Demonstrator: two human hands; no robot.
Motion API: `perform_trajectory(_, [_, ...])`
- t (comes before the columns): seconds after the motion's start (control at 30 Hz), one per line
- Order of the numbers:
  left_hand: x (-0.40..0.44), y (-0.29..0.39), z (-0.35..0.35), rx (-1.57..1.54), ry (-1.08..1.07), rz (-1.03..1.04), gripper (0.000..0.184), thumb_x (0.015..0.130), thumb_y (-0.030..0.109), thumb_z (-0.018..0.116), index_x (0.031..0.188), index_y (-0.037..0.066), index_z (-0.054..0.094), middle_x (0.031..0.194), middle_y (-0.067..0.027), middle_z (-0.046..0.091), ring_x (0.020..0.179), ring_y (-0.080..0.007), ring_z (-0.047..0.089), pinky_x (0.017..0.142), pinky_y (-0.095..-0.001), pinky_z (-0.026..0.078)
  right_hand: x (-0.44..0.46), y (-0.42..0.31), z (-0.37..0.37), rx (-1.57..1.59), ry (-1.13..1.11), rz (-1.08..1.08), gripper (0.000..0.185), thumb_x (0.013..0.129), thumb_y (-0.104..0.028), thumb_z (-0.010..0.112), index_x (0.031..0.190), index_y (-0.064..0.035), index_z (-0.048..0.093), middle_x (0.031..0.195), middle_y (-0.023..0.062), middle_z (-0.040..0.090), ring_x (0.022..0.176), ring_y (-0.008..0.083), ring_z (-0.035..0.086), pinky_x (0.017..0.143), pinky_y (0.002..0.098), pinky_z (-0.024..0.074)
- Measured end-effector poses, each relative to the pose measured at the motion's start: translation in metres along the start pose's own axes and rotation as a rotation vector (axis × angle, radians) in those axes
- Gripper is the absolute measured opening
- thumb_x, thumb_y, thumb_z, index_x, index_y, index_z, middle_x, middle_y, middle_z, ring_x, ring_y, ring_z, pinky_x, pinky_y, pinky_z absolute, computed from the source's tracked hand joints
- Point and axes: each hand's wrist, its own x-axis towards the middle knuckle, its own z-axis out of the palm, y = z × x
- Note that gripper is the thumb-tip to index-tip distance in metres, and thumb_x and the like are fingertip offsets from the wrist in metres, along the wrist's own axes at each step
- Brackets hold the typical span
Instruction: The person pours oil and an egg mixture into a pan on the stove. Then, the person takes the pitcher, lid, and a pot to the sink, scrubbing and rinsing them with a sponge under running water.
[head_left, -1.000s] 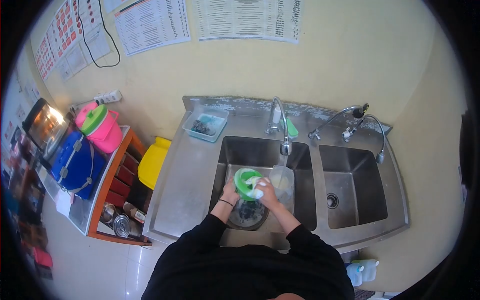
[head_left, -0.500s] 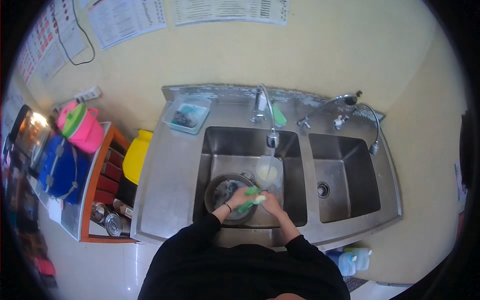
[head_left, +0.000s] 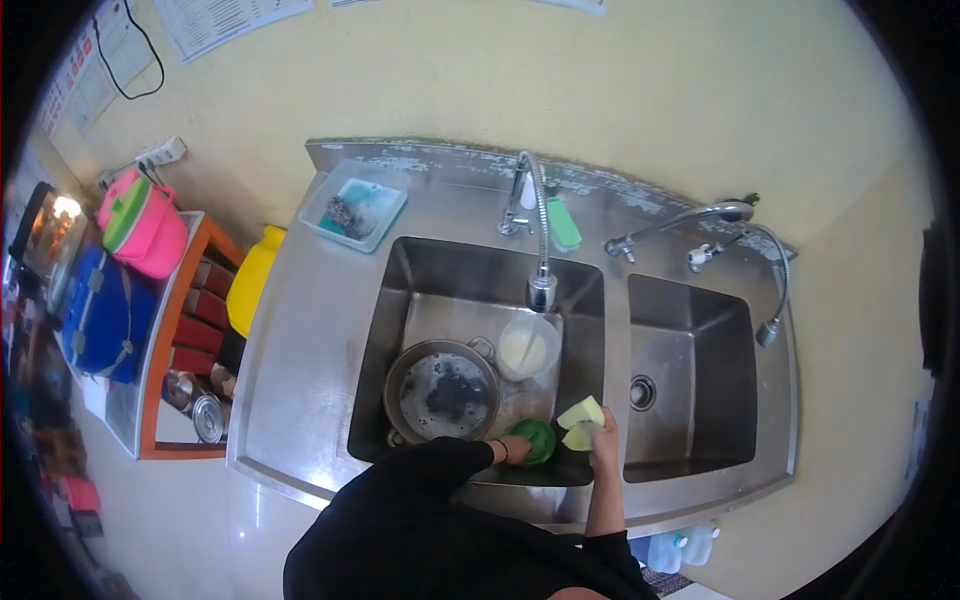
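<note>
My left hand [head_left: 515,449] is low in the large sink basin, its fingers at the rim of a round green bowl [head_left: 537,441]. Part of that hand is hidden by the bowl and the sleeve. My right hand [head_left: 604,443] grips a pale yellow sponge [head_left: 581,411], which looks folded or split in two, near the basin's right wall. Left of the bowl sits a metal pot [head_left: 442,349] with soapy, dark-looking water inside. Behind the bowl, a clear plastic tub [head_left: 545,365] with cloudy liquid stands under the running faucet [head_left: 541,291].
A second basin [head_left: 665,440] lies to the right with its own faucet [head_left: 766,332]. On the counter are a plastic container [head_left: 312,212] with a steel scrubber [head_left: 342,216] and a green sponge [head_left: 563,224]. At left stands an orange-edged shelf [head_left: 150,400] with a pink jug [head_left: 155,240].
My hands have left the pot and moved apart to the right. The green item is lower, by my left hand, and the sponge is in my right hand. The view has shifted.
</note>
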Motion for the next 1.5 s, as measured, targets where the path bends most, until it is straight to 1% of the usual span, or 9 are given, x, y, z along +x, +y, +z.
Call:
perform_trajectory(0.1, [-0.019,-0.045,-0.01,0.03,0.323,-0.423,0.019,0.068,0.018,0.053,0.077,0.003,0.061,0.081,-0.0184,0.059,0.076,-0.0333,0.058,0.062,-0.042,0.045,0.017,0.003,0.009,0.188,-0.061,0.098,0.025,0.07,0.001,0.048,0.094,-0.0034,0.049,0.081,0.0071,0.055,0.075,0.0166,0.055,0.065,0.0285,0.0457])
perform_trajectory(0.17, [-0.103,-0.07,-0.06,0.324,-0.042,-0.38,0.019,0.072,0.012,0.05,0.083,0.002,0.062,0.084,-0.0169,0.06,0.076,-0.0319,0.058,0.062,-0.0399,0.045,0.033,0.004,0.029,0.34,-0.119,0.143,0.03,0.071,-0.001,0.05,0.1,-0.0033,0.046,0.088,0.0086,0.054,0.079,0.0187,0.055,0.067,0.0309,0.0463])
perform_trajectory(0.2, [-0.104,-0.159,0.012,0.21,0.089,-0.448,0.02,0.074,0.012,0.05,0.086,0.003,0.062,0.087,-0.016,0.059,0.079,-0.0315,0.057,0.064,-0.0402,0.045,0.049,0.006,0.045,0.45,-0.152,0.16,0.033,0.072,-0.003,0.052,0.103,-0.0033,0.045,0.093,0.0094,0.053,0.08,0.0199,0.055,0.068,0.0324,0.0463])
perform_trajectory(0.33, [-0.188,-0.177,0.003,-0.633,-0.014,-0.972,0.023,0.073,0.019,0.053,0.088,0.004,0.061,0.088,-0.0149,0.059,0.081,-0.0288,0.057,0.065,-0.0394,0.045,0.118,0.012,0.125,0.894,-0.158,0.44,0.033,0.077,-0.015,0.047,0.107,-0.0026,0.044,0.101,0.0141,0.052,0.089,0.0286,0.053,0.077,0.0425,0.0442])
perform_trajectory(0.77, [-0.187,-0.142,-0.077,-1.397,0.567,-1.201,0.021,0.079,0.024,0.05,0.088,0.007,0.056,0.085,-0.0079,0.051,0.07,-0.0253,0.049,0.065,-0.0477,0.043,0.126,0.018,0.118,0.847,-0.338,0.391,0.031,0.075,-0.012,0.045,0.104,-0.0012,0.045,0.102,0.0157,0.051,0.091,0.0318,0.051,0.082,0.0461,0.0403])
perform_trajectory(1.03, [-0.162,-0.112,-0.121,-0.005,0.989,-0.96,0.029,0.076,0.024,0.047,0.072,-0.002,0.06,0.085,-0.0224,0.056,0.081,-0.0352,0.054,0.074,-0.0426,0.041,0.078,0.021,0.105,0.924,-0.479,0.487,0.042,0.069,-0.006,0.047,0.111,-0.0059,0.04,0.1,0.0132,0.051,0.094,0.0312,0.05,0.082,0.0469,0.04])
perform_trajectory(1.27, [-0.248,0.031,-0.215,-0.088,1.215,-0.77,0.036,0.08,0.03,0.047,0.068,-0.003,0.057,0.076,-0.0225,0.055,0.074,-0.039,0.053,0.065,-0.0442,0.042,0.004,0.047,0.194,0.393,-0.523,0.308,0.048,0.066,-0.002,0.044,0.113,-0.0068,0.04,0.099,0.0105,0.049,0.092,0.0232,0.049,0.078,0.0364,0.0422])
perform_trajectory(1.4, [-0.276,0.059,-0.223,-0.066,1.246,-0.797,0.043,0.082,0.035,0.044,0.066,-0.004,0.056,0.065,-0.0246,0.053,0.068,-0.0419,0.052,0.061,-0.045,0.041,-0.055,0.067,0.299,0.295,-0.817,-0.106,0.047,0.081,-0.011,0.037,0.127,-0.0067,0.029,0.119,0.0082,0.04,0.104,0.0174,0.041,0.089,0.0292,0.0317])
perform_trajectory(1.5, [-0.292,0.072,-0.22,-0.058,1.344,-0.728,0.045,0.082,0.034,0.046,0.06,-0.005,0.052,0.055,-0.0246,0.047,0.05,-0.0379,0.048,0.047,-0.04,0.037,-0.061,0.007,0.328,0.282,-0.346,-0.367,0.042,0.078,-0.009,0.037,0.12,-0.0026,0.033,0.118,0.0153,0.036,0.109,0.0261,0.035,0.093,0.0353,0.0247])
